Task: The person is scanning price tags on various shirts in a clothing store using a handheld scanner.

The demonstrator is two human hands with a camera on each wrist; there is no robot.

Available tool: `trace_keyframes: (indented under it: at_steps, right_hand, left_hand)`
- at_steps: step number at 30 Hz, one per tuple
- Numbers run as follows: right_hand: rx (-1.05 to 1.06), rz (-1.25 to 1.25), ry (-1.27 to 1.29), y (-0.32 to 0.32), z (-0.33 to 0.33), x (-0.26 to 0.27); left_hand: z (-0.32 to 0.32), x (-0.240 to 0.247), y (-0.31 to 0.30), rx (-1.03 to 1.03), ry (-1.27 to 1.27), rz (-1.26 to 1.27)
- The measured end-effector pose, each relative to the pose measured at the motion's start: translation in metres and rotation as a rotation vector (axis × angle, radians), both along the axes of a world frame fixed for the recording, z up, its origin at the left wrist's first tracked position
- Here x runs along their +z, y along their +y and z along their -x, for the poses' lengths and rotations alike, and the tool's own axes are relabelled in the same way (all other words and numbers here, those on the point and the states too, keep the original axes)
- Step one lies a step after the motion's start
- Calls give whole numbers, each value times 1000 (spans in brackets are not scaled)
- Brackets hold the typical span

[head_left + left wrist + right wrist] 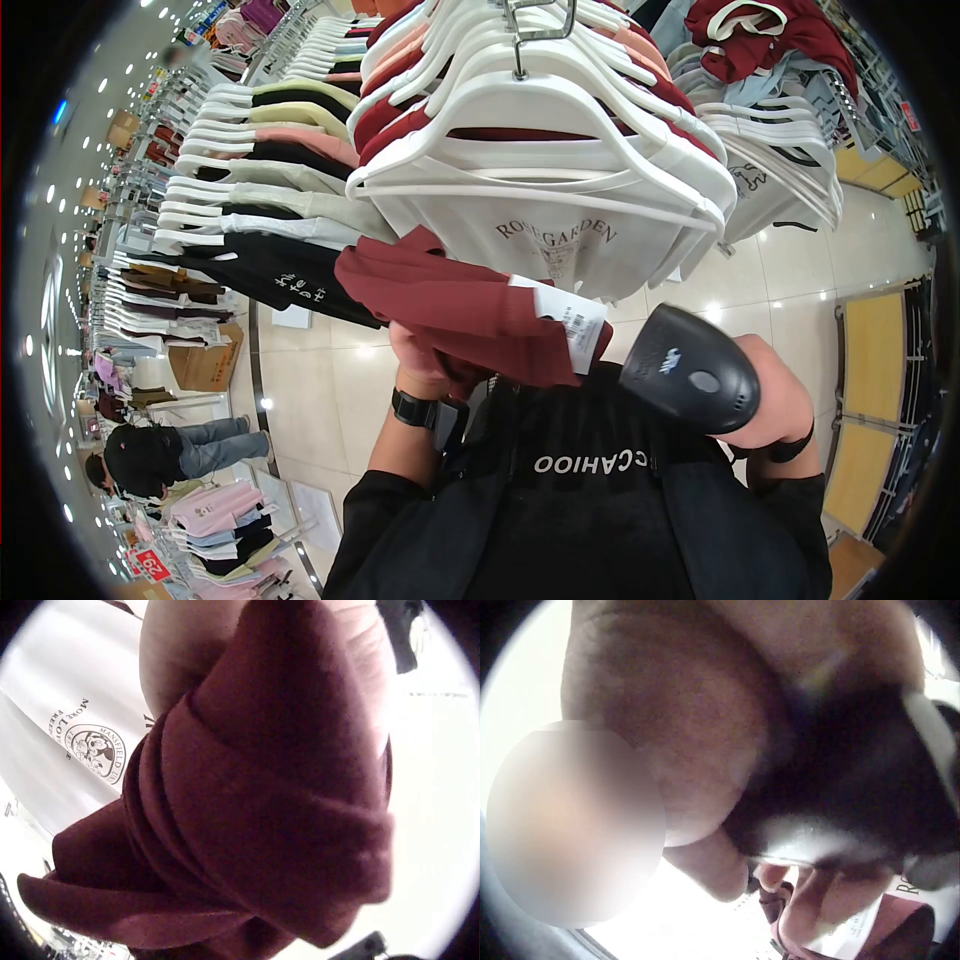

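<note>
Maroon garment (450, 303), gripped by left hand (416, 355), tag (580, 322) at right edge; scanner (690, 368), clasped, as far as blur shows, by right hand (780, 397); probably tag-scanning, wanting scanner aligned.

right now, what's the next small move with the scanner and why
Probably bring the black scanner a little toward the white tag: its barcode shows, the right grip has the scanner close by, and the left grip holds the maroon garment.

Beyond the fingers (802, 911), a metal rack arm (572, 20) is carrying white hangers (545, 92) with garments (555, 235); below them, tiled floor (320, 395) is stretching out, a person (150, 460) standing on it leftward.
</note>
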State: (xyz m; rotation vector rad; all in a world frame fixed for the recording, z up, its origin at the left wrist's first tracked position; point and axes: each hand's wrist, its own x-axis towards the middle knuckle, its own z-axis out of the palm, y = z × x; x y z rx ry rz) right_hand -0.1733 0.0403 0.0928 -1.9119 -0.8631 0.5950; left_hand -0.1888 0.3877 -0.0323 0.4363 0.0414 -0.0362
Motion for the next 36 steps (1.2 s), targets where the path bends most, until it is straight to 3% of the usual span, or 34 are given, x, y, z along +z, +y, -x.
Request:
trace_keyframes:
  at_steps: [2, 4, 6, 8, 9, 10, 12, 14, 16, 18, 20, 22, 24, 25, 26, 28, 30, 31, 32, 34, 36]
  right_hand:
    - [-130, -179, -113, 6, 3, -7]
    - [-223, -186, -241, 33, 1, 3]
    - [-292, -141, -537, 58, -4, 5]
    - [-282, -108, -689, 69, -14, -14]
    - [-297, -103, -748, 75, -17, -19]
    - [-299, -104, -763, 74, -17, -18]
    - [-254, -42, -508, 71, -17, -18]
    - [-267, 19, -500, 65, -18, -19]
    - [-267, 34, -407, 57, -18, -15]
    - [-256, 63, -433, 44, -21, -9]
    - [-236, 95, -465, 25, -26, -4]
    - [-276, 45, -586, 1, -31, -1]
    - [-272, 84, -734, -28, -32, 10]
    - [-319, 92, -628, -41, -31, 15]
    - [-349, 131, -764, -52, -26, 22]
    - [-603, -23, -635, -78, -21, 7]
    - [-412, 514, -1243, -90, -26, 22]
    - [-507, 480, -1209, -86, -27, 29]
    - [-635, -1, -912, -82, -32, 35]
    - [-652, -24, -1071, -75, -45, 64]
    - [-784, -413, -1085, -84, -76, 73]
  left_hand:
    - [5, -27, 12, -39, 5, -228]
    - [3, -16, 2, -160, -79, -211]
    - [3, -4, -18, -286, 160, -379]
    - [7, 13, -39, -329, 282, -374]
    - [9, 28, -48, -373, 135, -542]
    - [11, 38, -51, -371, 120, -544]
    - [12, 51, -53, -413, -15, -513]
    - [9, 50, -50, -434, -49, -393]
    - [8, 47, -41, -565, -223, -566]
    - [8, 51, -29, -642, -188, -591]
    - [4, 48, -18, -800, -449, -806]
    - [7, 59, -2, -832, -357, -839]
    - [1, 62, 12, -1198, -258, -904]
    - [-2, 73, 14, -1287, -343, -960]
    - [1, 82, 15, -1139, -565, -1164]
    - [2, 97, 13, -1300, -575, -1271]
    - [-3, 111, 16, -1307, -556, -1361]
    - [-8, 120, 18, -1327, -530, -1448]
    - [-13, 132, 21, -1322, -538, -1455]
    - [-27, 160, 31, -975, -793, -1675]
    - [-48, 182, 53, -604, -1002, -1409]
